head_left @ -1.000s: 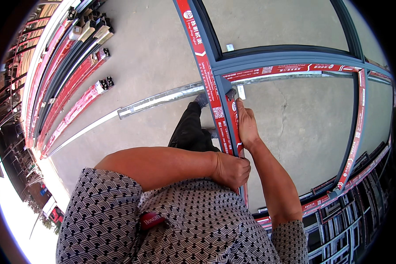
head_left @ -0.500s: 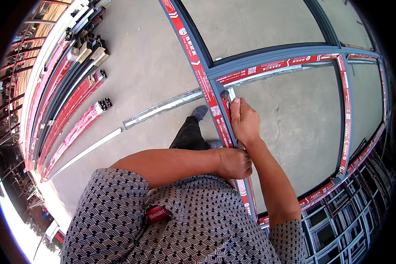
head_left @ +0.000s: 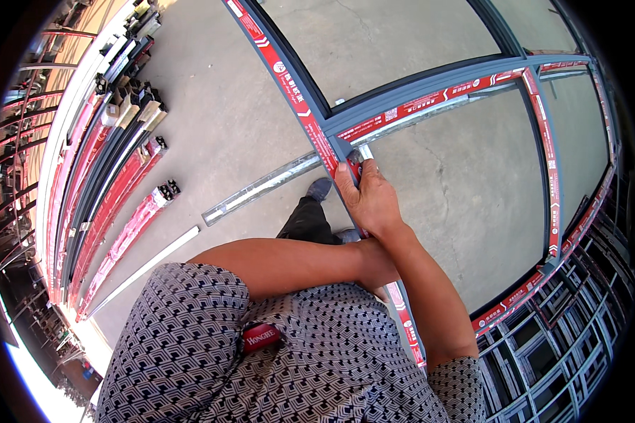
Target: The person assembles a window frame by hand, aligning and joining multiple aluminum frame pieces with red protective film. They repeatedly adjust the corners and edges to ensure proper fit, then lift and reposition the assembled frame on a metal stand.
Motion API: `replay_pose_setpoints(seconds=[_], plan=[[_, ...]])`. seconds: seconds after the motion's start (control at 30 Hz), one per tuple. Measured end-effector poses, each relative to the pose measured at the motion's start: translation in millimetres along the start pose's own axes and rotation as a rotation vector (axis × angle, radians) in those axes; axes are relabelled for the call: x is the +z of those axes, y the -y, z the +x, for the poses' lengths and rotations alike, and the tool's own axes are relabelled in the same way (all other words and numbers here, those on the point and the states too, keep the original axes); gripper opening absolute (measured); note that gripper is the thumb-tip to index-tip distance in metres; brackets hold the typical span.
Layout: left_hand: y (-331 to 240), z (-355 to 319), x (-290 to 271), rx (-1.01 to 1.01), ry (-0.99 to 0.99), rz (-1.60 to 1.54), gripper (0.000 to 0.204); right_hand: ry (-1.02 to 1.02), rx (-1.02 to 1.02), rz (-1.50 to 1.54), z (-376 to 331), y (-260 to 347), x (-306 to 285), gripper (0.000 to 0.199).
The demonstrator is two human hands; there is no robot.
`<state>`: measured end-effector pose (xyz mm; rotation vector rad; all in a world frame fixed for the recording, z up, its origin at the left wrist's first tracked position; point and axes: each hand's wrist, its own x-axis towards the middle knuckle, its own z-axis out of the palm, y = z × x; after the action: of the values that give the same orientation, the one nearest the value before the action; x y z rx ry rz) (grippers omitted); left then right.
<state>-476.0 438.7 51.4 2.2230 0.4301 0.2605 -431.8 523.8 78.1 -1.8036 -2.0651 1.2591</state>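
A large grey-blue window frame (head_left: 402, 100) with red printed protective tape spreads ahead and to the right. My right hand (head_left: 371, 201) closes around its near bar, just below the junction with the crossbar. The thumb lies over the taped face; the other fingers curl on the inner side. A small dark and red piece (head_left: 355, 162) shows above the fingers, too covered to identify. Crossing beneath my right wrist, my left hand (head_left: 376, 265) is at the same bar, its fingers mostly hidden.
Left on the floor lie bundles of long profiles (head_left: 109, 204), some in red wrapping, and a thin white strip (head_left: 148, 266). A silver metal bar (head_left: 261, 189) runs under the frame beside my shoe (head_left: 319, 189). Stacked frames (head_left: 550, 345) crowd the lower right.
My right thumb has moved from the bar's inner side onto its taped face. My left hand has slipped further under the right wrist. The view has shifted slightly.
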Motion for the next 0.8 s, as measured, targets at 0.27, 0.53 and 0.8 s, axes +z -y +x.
replay_pose_setpoints(seconds=[0.27, 0.53, 0.8], plan=[[2.9, 13.7, -5.0, 0.007, 0.163, -0.052, 0.074, -0.074, -0.017, -0.011, 6.0, -7.1, 6.7, 0.062], [8.1, 20.5, -7.2, 0.014, 0.217, -0.150, 0.076, -0.103, -0.057, -0.048, 6.4, -7.6, 3.8, 0.059], [14.2, 18.0, 10.4, -0.053, 0.278, -0.236, 0.076, -0.039, 0.008, -0.051, 6.4, -2.6, 1.1, 0.059]])
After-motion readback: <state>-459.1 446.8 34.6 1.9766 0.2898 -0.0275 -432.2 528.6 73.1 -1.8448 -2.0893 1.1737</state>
